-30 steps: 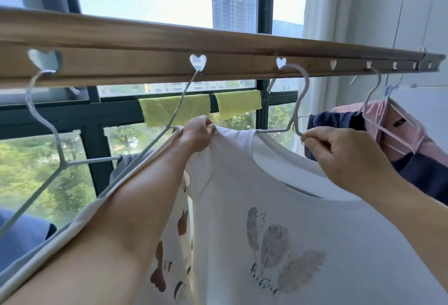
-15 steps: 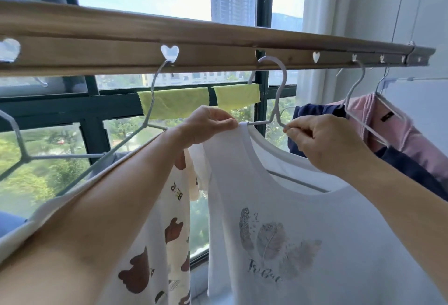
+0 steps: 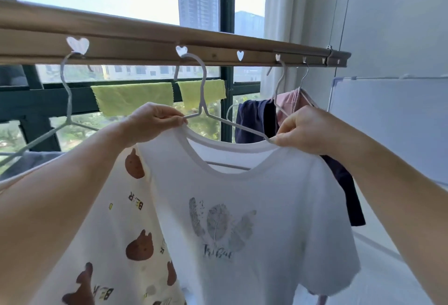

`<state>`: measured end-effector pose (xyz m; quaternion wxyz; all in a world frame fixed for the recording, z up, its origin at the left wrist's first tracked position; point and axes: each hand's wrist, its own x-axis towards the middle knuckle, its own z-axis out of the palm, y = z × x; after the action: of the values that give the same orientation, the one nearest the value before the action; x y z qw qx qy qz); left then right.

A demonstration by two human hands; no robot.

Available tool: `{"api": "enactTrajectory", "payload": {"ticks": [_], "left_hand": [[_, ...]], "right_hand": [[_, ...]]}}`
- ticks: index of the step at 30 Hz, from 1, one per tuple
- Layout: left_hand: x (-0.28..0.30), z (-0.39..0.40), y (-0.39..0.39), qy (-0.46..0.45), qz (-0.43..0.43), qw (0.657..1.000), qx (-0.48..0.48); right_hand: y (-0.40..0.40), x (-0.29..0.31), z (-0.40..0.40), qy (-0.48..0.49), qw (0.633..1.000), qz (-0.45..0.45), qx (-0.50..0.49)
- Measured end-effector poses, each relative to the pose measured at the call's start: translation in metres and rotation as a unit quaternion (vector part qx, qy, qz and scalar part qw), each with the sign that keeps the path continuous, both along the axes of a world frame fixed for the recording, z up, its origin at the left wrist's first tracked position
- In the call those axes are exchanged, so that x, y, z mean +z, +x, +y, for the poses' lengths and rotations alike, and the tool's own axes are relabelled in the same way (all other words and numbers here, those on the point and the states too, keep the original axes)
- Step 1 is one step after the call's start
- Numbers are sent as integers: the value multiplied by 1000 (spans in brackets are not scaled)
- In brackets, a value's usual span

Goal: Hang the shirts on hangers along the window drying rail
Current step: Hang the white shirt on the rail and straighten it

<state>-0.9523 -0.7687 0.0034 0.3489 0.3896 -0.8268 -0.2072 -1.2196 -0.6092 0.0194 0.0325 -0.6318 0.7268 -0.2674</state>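
1. Two hands are working up at the rail [image 3: 145,45]: the left hand [image 3: 152,122] and the right hand [image 3: 303,130], one at each shoulder of the white feather-print shirt [image 3: 242,207].
2. The left fingers are curling tight, pinching the shirt's left shoulder together with the left arm of the white hanger [image 3: 202,91]; the right fingers are curling the same way, pinching the right shoulder and the hanger's right arm.
3. That hanger's hook is sitting in a heart-shaped slot [image 3: 181,50] of the wooden rail, and the shirt is hanging from it in front of the window, its collar gaping open.
4. Counting heart slots: four are showing clearly along the rail, with smaller ones blurring together toward the far right end.
5. Counting hangers: four are hooking into the rail. One more white hanger [image 3: 66,91] is sitting on the left, and two are on the right.
6. Counting garments: the bear-print shirt [image 3: 116,232] is hanging just beside the feather shirt on its left, touching it; a navy garment [image 3: 254,120] and a pink garment [image 3: 288,101] are bunching together on the right.
7. Two yellow-green cloths [image 3: 133,97] are draping over the dark window bar.
8. One heart slot [image 3: 240,55] is staying free between the feather shirt's hanger and the right-hand pair; a white wall panel [image 3: 388,122] is closing off the right side.
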Motion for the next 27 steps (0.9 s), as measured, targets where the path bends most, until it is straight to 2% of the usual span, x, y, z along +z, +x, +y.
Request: {"api": "enactTrajectory", "payload": {"ticks": [4, 10, 15, 20, 22, 25, 27], "left_hand": [[1, 0, 4, -1, 8, 1000, 6], [2, 1, 0, 0, -15, 1000, 8], [0, 1, 3, 15, -8, 1000, 0], [3, -13, 11, 34, 21, 997, 60], [1, -22, 16, 37, -33, 994, 101], [-6, -34, 33, 14, -159, 972, 171], [-9, -40, 39, -7, -183, 964, 193]], "right_hand": [[5, -1, -5, -24, 999, -9, -26], [36, 3, -23, -135, 991, -6, 7], [33, -12, -29, -64, 995, -31, 65], [30, -22, -27, -75, 996, -4, 57], [28, -22, -23, -71, 997, 3, 37], [29, -22, -20, -63, 998, 7, 27], [31, -22, -19, -58, 998, 4, 22]]}}
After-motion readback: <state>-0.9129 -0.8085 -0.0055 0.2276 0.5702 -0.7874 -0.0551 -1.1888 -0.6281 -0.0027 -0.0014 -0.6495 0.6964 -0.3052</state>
